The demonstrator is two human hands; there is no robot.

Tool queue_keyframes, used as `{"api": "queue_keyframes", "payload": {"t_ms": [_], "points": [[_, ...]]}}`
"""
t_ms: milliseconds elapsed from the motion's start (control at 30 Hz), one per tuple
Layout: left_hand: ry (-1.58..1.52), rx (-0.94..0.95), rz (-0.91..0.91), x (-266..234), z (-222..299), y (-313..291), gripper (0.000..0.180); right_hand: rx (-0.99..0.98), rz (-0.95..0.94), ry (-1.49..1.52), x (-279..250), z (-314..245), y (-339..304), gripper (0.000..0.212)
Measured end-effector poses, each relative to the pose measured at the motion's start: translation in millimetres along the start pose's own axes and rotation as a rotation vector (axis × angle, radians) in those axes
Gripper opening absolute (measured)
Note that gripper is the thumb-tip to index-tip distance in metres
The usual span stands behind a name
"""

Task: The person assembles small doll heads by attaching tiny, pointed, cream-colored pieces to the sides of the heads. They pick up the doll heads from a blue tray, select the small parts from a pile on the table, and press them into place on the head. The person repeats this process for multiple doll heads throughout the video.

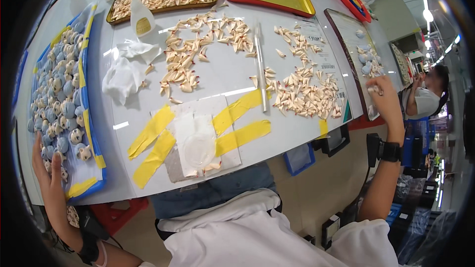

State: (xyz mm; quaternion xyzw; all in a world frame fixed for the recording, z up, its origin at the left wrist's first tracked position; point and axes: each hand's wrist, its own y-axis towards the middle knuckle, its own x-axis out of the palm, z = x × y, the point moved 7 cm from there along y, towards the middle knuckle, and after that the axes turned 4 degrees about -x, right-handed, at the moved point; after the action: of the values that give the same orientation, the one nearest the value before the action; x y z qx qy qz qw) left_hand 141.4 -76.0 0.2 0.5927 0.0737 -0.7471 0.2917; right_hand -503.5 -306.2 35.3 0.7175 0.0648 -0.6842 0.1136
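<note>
Reaching out to both sides, the left hand (45, 170) lies flat and loose against the blue tray (94, 163) of glossy round figurines (59, 104), while the right hand (382, 94) pinches one small piece. Judging by the heaps, many pale wedge-shaped bits (304, 94) wait unsorted on the smooth white tabletop (232, 71).

Tray of figurines (59, 118) at frame left; scattered pieces (302, 94) centre-right on table (217, 76); taped sheet (198, 141) at lower centre.

White short-sleeved shirt at the frame's bottom centre, blue jeans above it, and a black wristband on each wrist.
</note>
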Motion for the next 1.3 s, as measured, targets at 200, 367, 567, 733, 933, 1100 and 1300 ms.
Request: {"api": "queue_keyframes", "payload": {"t_ms": [200,367,567,733,933,1100,1300], "points": [[0.127,-0.059,-0.104,-3.7,17.4,-16.9,0.046,-0.010,0.126,-0.061,-14.5,-38.0,-6.6,0.025],[0.091,-0.097,-0.081,-4.2,33.7,-24.3,0.040,-0.220,0.033,0.329,-4.6,-117.8,18.1,0.024],[-0.202,-0.102,-0.064,-1.9,56.7,-23.4,0.034,-0.269,-0.119,0.409,19.5,-140.2,39.3,0.014],[-0.088,0.066,0.040,-9.4,83.4,-25.6,0.028,-0.268,-0.092,0.407,25.7,-144.5,40.5,0.011],[-0.319,0.163,-0.044,3.3,91.1,-30.4,0.022,-0.348,-0.013,0.379,14.4,-150.5,32.0,0.009],[-0.605,-0.083,0.083,-10.5,65.5,-37.9,0.015,-0.270,0.299,0.654,-16.1,-143.1,22.0,0.003],[-0.978,-0.045,-0.108,-27.1,81.7,-64.4,0.035,-0.104,0.287,0.688,-29.3,-150.7,-3.5,0.016]]}}
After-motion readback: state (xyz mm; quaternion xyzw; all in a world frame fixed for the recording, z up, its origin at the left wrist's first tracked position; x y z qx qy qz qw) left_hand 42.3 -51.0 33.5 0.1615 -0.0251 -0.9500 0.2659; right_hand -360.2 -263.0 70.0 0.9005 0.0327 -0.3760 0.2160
